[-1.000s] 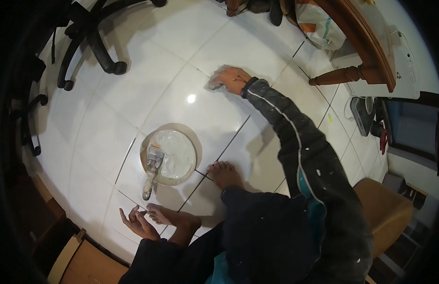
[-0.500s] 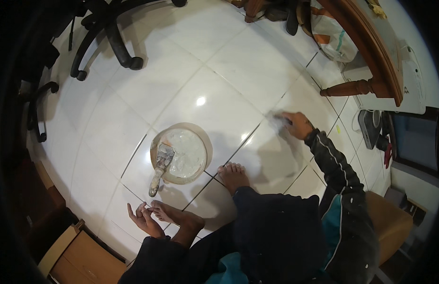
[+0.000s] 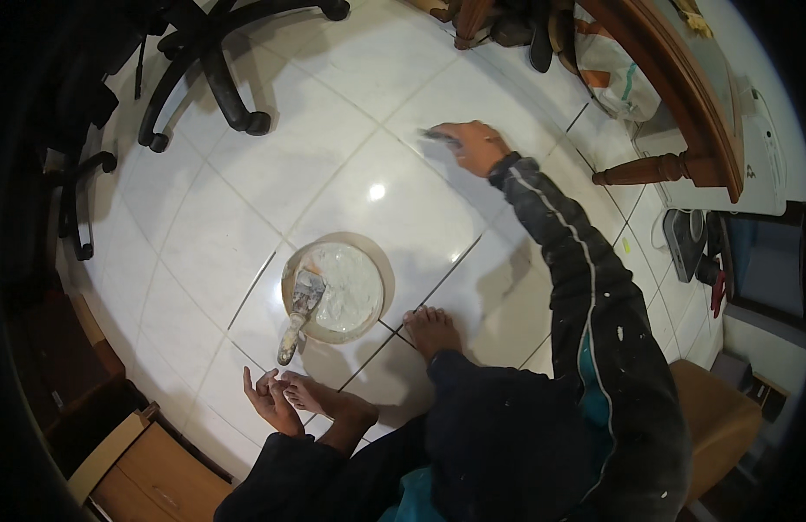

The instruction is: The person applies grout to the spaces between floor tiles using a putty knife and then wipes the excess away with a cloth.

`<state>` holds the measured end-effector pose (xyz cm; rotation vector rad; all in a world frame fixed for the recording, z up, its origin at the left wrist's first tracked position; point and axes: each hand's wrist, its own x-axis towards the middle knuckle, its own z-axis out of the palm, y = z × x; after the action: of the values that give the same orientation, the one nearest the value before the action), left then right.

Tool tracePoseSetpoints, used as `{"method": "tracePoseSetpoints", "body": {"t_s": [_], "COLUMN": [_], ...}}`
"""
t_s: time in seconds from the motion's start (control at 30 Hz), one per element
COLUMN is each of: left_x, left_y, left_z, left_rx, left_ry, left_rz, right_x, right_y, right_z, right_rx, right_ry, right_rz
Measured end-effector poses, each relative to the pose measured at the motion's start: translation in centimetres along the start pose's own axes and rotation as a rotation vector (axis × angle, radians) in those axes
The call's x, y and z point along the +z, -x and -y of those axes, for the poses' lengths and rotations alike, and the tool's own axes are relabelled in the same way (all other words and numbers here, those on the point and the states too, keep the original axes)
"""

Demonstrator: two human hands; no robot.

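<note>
My right hand (image 3: 481, 148) is stretched far out over the white tiles, its fingers closed around a small dark flat piece (image 3: 442, 136). Motion smears that piece, so its kind is unclear. It is at or just above a pale joint between tiles. A round basin (image 3: 381, 300) stands on the floor in front of my feet, holding white paste (image 3: 346, 283). Across its left side rests a putty knife (image 3: 304, 300), caked with paste, its handle over the near rim. My left hand (image 3: 277, 404) hovers beside my left foot, fingers loosely apart and holding nothing.
An office chair base (image 3: 220, 78) stands at the far left. At the right are a wooden table leg (image 3: 642, 168), a white bag (image 3: 620, 78) and a black device (image 3: 679, 244). A wooden drawer unit (image 3: 159, 474) sits near left. Some tile joints are dark, others pale.
My right hand has swept away from me and to the left across the tiles, with the dark piece still in it. The left hand, basin and putty knife stay in place.
</note>
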<state>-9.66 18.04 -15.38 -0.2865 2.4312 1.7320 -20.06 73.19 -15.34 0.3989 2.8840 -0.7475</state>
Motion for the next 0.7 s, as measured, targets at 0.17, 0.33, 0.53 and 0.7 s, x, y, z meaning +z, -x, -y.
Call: {"method": "tracePoseSetpoints", "body": {"t_s": [0.17,0.33,0.53,0.7], "left_x": [0.1,-0.7,-1.8,-2.4], "left_y": [0.1,1.0,2.5,3.5], "left_z": [-0.2,0.5,1.0,1.8], "left_rx": [-0.004,-0.041,-0.067,-0.131], "left_ry": [0.041,0.029,0.019,0.091], "left_rz": [0.009,-0.035,-0.124,-0.164], "right_x": [7.0,5.6,5.1,3.5], "right_y": [-5.3,-5.5,6.2,16.6], "right_z": [-0.2,-0.9,-7.2,-8.0], "right_rx": [-0.321,-0.280,-0.563,-0.517], "right_ry": [0.141,0.130,0.192,0.189], "right_rz": [-0.156,0.131,0.267,0.382]}}
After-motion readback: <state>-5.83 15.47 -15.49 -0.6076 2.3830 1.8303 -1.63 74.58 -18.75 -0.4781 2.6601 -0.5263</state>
